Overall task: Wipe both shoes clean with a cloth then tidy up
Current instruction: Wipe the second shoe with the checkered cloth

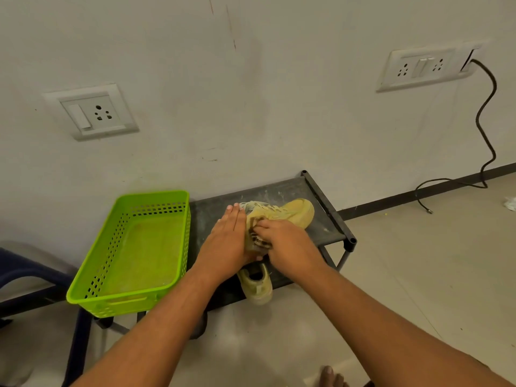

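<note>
Far left of the rack (324, 227), part of a dark blue chair (16, 272) stands on the floor (405, 261). Above it a white socket (90, 111) is set in the pale, scuffed wall (251, 93).

A bright green basket (125, 300) with perforated sides sits on the rack's left end, its near corner overhanging the front edge. The rack is low, dark and dusty, with pale specks on its top, and it stands against the wall.

The left hand (227, 241) lies over the middle of the rack. Its fingers (234, 212) are straight and together, pressed flat against the near end of a yellow shoe (293, 213). This shoe lies on the rack top, its toe pointing to the rack's right rear corner. The right hand (284, 241) is just right of the left, with its fingers curled round a dark patterned cloth (258, 243) and holding it against the shoe's side.

A second shoe (258, 286), also yellow, sits at the rack's front edge below both hands, with its heel jutting past the edge.

Right of the rack, a black skirting (418, 192) runs along the foot of the wall above beige floor tiles. Higher up is a switch panel (421, 68). A black cable (485, 121) hangs from it and trails onto the floor. A bare foot (331, 377) shows at the bottom edge.
</note>
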